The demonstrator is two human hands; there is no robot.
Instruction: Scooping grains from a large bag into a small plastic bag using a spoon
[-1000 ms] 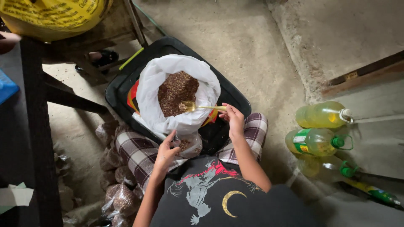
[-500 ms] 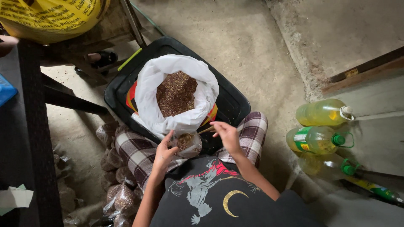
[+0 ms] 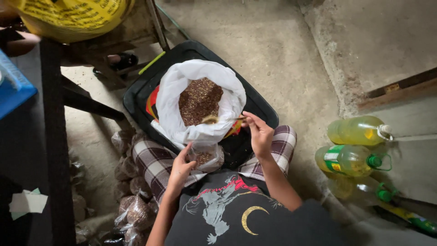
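I sit on the floor with a large white sack [image 3: 177, 91] of brown grain [image 3: 198, 100] in front of me, standing in a black tub [image 3: 261, 109]. My right hand [image 3: 259, 134] holds a spoon [image 3: 214, 119] whose bowl lies in the grain at the sack's near edge. My left hand [image 3: 180, 168] holds a small clear plastic bag [image 3: 207, 157], partly filled with grain, just below the sack's rim, over my checked lap.
Several filled small bags [image 3: 134, 212] lie on the floor at my left. Two bottles of yellow oil [image 3: 357, 146] lie at the right. A dark table leg [image 3: 57, 136] and a blue crate [image 3: 13, 89] stand at the left, a yellow sack [image 3: 73, 18] above.
My right hand dipped from over the sack down to the small bag, then came back up. The spoon is in the grain again. My left hand kept hold of the small bag.
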